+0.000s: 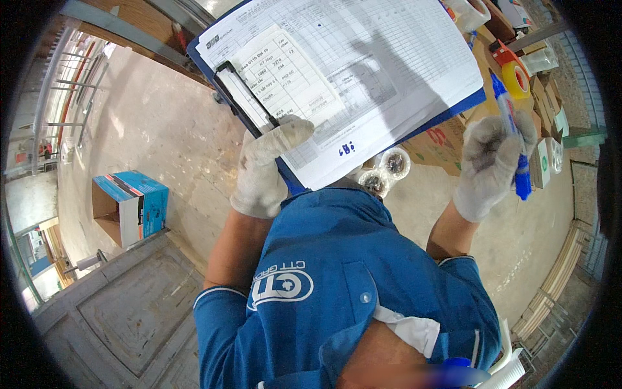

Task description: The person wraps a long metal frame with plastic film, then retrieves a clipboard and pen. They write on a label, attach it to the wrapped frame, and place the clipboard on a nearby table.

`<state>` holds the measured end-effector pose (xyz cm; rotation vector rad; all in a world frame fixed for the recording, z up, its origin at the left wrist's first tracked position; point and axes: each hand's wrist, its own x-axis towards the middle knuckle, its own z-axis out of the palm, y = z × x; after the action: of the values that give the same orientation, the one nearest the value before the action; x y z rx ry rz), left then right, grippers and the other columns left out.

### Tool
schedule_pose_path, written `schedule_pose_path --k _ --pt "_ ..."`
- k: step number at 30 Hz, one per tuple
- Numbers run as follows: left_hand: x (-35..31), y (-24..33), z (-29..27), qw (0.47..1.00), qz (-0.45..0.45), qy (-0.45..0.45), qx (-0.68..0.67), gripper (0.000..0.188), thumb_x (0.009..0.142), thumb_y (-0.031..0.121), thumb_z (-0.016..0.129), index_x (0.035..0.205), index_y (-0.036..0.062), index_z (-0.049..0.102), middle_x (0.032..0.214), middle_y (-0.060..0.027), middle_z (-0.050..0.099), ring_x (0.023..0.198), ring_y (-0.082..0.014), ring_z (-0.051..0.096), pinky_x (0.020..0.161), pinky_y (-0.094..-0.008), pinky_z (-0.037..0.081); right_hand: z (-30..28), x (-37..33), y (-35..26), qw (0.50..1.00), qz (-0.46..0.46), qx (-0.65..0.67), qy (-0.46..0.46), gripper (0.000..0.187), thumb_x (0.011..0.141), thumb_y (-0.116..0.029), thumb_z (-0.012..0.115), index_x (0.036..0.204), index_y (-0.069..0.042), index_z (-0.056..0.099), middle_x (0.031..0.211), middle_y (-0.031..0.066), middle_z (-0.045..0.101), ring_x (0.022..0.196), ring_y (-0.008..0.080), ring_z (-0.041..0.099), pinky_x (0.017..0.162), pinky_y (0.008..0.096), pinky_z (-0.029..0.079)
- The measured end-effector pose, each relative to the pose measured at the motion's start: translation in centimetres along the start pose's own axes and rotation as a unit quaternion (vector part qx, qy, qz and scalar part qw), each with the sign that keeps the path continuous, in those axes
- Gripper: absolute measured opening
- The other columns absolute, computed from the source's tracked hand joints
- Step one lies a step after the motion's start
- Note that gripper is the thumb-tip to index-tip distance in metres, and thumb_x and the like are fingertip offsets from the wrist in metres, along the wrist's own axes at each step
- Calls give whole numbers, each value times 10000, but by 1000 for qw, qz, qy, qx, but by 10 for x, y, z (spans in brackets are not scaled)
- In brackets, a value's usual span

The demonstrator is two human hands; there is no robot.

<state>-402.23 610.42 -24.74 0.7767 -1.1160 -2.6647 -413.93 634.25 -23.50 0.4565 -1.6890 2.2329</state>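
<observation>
My left hand (262,167), in a white knit glove, grips the lower left edge of a blue clipboard (472,104), its thumb lying over the papers beside the black clip (246,97). Printed sheets (402,45) with tables are on the board, and a smaller label sheet (288,74) lies on top under the clip. Blue handwriting marks the lower part of the larger sheet. To the right of the board, my gloved right hand (487,155) is closed around a blue and white marker (509,113). A shadow falls across the papers.
Clear film rolls (394,162) stand below the clipboard. At the right are a yellow tape roll (516,80), cardboard (435,146) and small boxes. An open blue carton (146,204) sits at left, near a grey panelled door (129,305). Long strips (551,279) lie at far right.
</observation>
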Motion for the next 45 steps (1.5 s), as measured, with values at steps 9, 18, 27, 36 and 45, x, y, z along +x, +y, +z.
schedule_pose_path --k 9,18,27,36,45 --pt "-1 -6 1 999 -23 3 -29 592 771 3 679 1326 -44 481 1162 -180 619 1032 -304 646 876 -402 572 23 -1 -44 896 -28 307 -319 344 954 -377 645 1090 -81 537 763 161 659 520 198 630 430 276 502" --pt "11 -7 -16 994 -78 -53 -46 350 746 35 745 1070 -59 655 1085 -153 677 990 -269 670 866 -369 569 41 -35 -146 909 203 316 -182 283 950 -378 633 829 -132 559 670 168 671 547 207 678 401 299 527" --pt "40 -24 -1 979 -112 -98 137 508 767 143 728 1219 -40 586 1112 -145 664 960 -243 679 822 -359 576 -2 -49 -153 951 152 236 -129 260 928 -354 664 966 -125 547 823 154 674 686 215 699 555 308 568" --pt "152 -44 107 971 -47 -206 109 497 839 137 689 1271 -57 537 1208 -168 625 1087 -284 640 919 -383 548 -48 -81 -70 974 35 140 174 601 871 -226 744 1357 -124 405 1042 106 618 823 152 627 631 241 530" --pt "321 -77 236 967 -95 -231 -42 373 849 7 659 1217 -1 599 1202 -162 654 1035 -311 675 862 -459 600 -74 -83 -51 966 61 56 244 520 871 -145 721 1303 -122 432 981 110 629 730 119 587 569 226 479"
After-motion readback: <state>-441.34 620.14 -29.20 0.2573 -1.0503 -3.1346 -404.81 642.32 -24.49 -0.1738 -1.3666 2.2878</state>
